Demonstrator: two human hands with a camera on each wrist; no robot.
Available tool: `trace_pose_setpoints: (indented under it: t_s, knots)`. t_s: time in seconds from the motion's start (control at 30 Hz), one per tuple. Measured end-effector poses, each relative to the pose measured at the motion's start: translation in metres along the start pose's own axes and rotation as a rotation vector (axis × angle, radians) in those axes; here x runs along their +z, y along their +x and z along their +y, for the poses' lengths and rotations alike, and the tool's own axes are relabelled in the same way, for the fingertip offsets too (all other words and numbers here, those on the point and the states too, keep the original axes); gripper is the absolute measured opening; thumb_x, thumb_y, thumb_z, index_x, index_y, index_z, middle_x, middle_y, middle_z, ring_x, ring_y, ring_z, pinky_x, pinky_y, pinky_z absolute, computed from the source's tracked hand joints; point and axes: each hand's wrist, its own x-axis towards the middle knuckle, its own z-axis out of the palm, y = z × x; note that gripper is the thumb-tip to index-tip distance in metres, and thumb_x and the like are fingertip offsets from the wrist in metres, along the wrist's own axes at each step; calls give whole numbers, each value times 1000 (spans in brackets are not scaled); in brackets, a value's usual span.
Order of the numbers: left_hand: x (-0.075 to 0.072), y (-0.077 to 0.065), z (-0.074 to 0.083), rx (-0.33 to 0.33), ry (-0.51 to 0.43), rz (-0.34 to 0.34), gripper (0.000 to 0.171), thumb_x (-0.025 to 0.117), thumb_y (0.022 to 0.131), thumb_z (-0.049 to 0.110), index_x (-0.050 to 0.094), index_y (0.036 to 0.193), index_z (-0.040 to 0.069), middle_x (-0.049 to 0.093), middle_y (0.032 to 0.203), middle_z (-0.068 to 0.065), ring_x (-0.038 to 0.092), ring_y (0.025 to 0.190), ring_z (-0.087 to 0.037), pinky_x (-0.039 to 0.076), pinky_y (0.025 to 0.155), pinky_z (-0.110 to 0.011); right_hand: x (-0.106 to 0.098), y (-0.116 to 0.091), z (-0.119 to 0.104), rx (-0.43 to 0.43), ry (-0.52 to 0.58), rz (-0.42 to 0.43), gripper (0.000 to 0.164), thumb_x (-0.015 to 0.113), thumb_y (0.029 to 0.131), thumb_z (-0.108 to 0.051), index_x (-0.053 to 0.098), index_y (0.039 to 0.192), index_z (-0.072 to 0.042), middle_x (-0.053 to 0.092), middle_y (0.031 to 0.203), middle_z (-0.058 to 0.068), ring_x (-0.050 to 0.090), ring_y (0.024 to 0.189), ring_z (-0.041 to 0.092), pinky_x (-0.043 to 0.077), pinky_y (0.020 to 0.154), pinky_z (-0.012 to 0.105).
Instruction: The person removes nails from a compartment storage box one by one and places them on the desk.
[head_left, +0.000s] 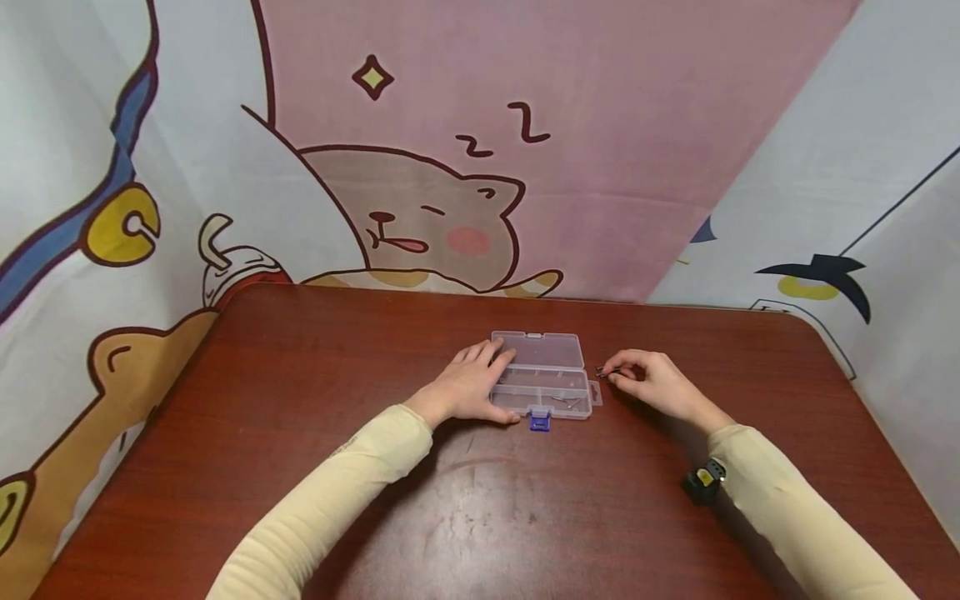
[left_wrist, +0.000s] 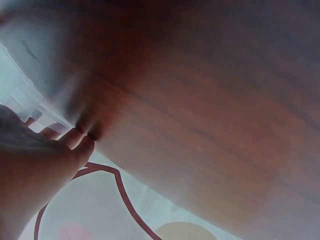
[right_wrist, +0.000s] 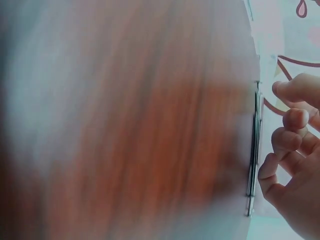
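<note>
An open clear plastic box [head_left: 537, 351] lies with its lid tipped back and a blue latch [head_left: 539, 420] at its front. My left hand [head_left: 472, 385] rests on its left end, fingers spread and thumb along the front edge. Several thin metal pins [head_left: 572, 405], like nails or screws, lie in the front right compartment. Right of the box, my right hand [head_left: 651, 379] has its fingertips at a small bundle of metal nails [head_left: 600, 372]. In the right wrist view these long nails [right_wrist: 254, 150] lie beside the bent fingers [right_wrist: 287, 140], apart from them.
A brown wooden table [head_left: 465, 517] carries everything, its far edge against a cloth [head_left: 600, 150] printed with cartoon animals. A clear hanging tab [head_left: 596, 392] juts from the box's right end. A dark wrist device [head_left: 703, 482] sits on the right sleeve.
</note>
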Motion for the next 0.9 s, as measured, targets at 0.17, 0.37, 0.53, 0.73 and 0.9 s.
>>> trace_pose_setpoints:
  t_s: [0.17,0.37,0.53,0.73,0.9]
  knots:
    - [-3,0,1,7,-3,4,102,65,78,67,26,153,11,19,156,-17,21,141,-34,20,112,-46,6,4,-6,-8,29,-14,14,68,85,4,70,92,-9,54,74,-5,47,68,9,38,59,20]
    - [-4,1,2,7,26,4,102,64,77,69,27,153,11,21,156,-17,24,140,-34,21,111,-45,10,6,-11,-9,30,-31,15,67,86,3,70,92,-9,53,74,-5,47,68,10,38,58,21]
    - [-3,2,2,8,28,-8,103,63,77,70,25,153,12,19,156,-17,22,141,-34,19,112,-45,12,8,-17,-46,2,-4,14,68,84,4,69,89,-9,51,71,-6,46,65,9,36,56,21]
    - [-3,0,1,5,17,0,103,63,77,69,25,153,12,19,156,-16,23,140,-33,19,112,-44,15,12,-28,-143,-17,27,16,70,81,6,69,88,-8,48,72,-8,44,65,8,35,55,22]
    - [-2,0,-1,11,12,9,103,64,77,69,26,153,12,20,156,-17,24,140,-32,20,112,-44,19,16,-37,-168,15,-63,17,73,81,4,75,91,-10,52,75,-10,45,64,7,38,54,22]
